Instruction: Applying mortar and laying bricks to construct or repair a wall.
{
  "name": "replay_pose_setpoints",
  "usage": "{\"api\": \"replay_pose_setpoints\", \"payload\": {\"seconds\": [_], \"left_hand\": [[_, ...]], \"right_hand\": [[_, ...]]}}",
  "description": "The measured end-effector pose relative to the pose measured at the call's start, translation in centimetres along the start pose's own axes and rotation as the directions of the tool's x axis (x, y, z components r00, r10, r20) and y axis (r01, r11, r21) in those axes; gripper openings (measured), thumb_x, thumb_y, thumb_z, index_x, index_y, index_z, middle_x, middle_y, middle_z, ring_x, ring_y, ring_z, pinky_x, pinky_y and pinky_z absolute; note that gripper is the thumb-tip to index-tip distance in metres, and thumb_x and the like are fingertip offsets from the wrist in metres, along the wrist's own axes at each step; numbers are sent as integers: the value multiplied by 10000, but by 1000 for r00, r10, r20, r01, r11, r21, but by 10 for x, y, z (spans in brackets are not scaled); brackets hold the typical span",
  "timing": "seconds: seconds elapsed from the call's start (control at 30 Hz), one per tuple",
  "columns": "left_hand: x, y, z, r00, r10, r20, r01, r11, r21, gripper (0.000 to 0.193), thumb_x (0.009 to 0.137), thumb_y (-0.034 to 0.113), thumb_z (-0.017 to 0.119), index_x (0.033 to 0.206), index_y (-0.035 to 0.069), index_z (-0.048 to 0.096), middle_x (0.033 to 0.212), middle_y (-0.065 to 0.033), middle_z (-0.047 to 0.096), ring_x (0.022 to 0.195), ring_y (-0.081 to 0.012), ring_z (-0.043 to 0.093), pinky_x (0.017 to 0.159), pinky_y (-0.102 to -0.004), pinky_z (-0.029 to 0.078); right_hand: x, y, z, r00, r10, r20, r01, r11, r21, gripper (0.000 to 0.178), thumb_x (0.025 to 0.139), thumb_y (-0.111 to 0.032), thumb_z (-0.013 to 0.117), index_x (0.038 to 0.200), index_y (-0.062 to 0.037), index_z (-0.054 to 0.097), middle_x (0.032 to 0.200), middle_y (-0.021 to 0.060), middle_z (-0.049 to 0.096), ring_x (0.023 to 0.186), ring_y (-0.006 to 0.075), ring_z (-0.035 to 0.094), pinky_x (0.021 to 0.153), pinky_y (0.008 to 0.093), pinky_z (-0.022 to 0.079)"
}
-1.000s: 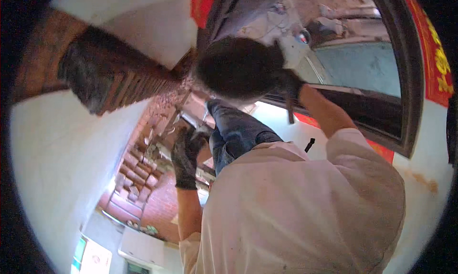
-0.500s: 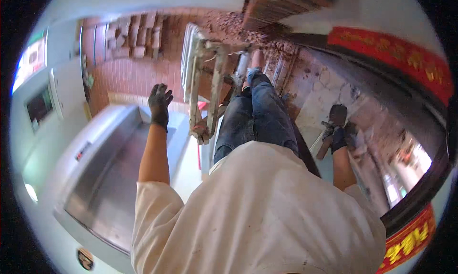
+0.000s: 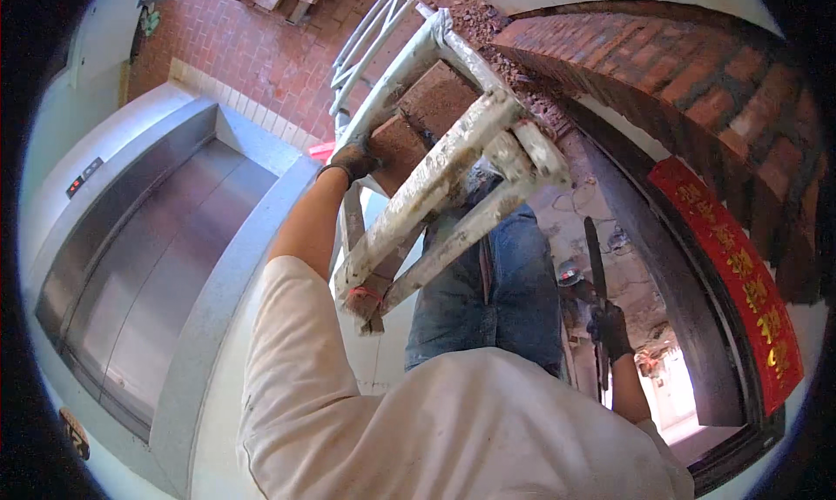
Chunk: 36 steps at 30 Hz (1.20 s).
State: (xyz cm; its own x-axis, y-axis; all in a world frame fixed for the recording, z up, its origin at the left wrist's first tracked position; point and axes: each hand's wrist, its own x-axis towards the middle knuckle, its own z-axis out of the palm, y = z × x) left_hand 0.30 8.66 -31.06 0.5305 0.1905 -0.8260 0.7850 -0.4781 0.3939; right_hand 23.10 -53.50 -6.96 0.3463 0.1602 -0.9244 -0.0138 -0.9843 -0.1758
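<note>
My left hand (image 3: 353, 160), in a dark glove, grips a side rail of a paint-spattered metal stepladder (image 3: 435, 178) that stands right in front of my legs. The ladder's top platform is brown and dusty. My right hand (image 3: 608, 326), also gloved, hangs low at my right side and holds a long dark tool (image 3: 594, 273) by its handle, the blade pointing away from me. My white shirt and blue jeans fill the lower middle of the view.
A steel elevator door (image 3: 148, 265) with a grey frame and a small button panel (image 3: 83, 176) is on my left. Red paving bricks (image 3: 261, 56) cover the floor ahead. A brick wall (image 3: 697, 91) and dark door frame with a red banner (image 3: 740, 282) stand on my right.
The view has swung round. My left hand, open in the air before, has taken hold of the ladder rail. My right hand has dropped to my side with the tool.
</note>
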Motion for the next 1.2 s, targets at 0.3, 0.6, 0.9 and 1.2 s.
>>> {"api": "replay_pose_setpoints", "payload": {"seconds": [0.3,0.6,0.9,1.2], "left_hand": [[22,-5,-6,992,55,117,-65,995,80,433,590,265,719,968,87,608,983,-165,623,931,-341,586,784,-407,459],[-130,112,-86,885,122,-450,-124,992,25,254,650,240,661,828,82,574,852,-163,584,809,-361,565,696,-423,461],[-380,267,-260,340,401,-851,-244,911,332,418,607,163,750,961,28,574,857,-146,575,832,-333,543,746,-403,446],[-502,422,-266,-23,411,-912,-780,563,273,578,621,109,742,1140,-38,534,1116,-123,564,1024,-248,525,915,-351,398]], "right_hand": [[-18,-107,-28,938,313,148,-336,723,603,89,839,-208,540,838,-120,528,489,13,452,340,112,424,305,250,342],[-50,-116,-41,983,164,-81,-133,946,295,253,831,-162,548,1068,-85,591,692,27,588,550,125,537,498,293,440],[-138,-211,-64,615,-432,-659,655,746,122,264,808,-128,559,1051,-25,574,765,101,584,726,248,575,685,351,478],[-230,-319,-143,526,-373,-764,850,240,468,254,903,-240,494,1048,-48,577,670,9,554,550,98,490,481,243,399]]}}
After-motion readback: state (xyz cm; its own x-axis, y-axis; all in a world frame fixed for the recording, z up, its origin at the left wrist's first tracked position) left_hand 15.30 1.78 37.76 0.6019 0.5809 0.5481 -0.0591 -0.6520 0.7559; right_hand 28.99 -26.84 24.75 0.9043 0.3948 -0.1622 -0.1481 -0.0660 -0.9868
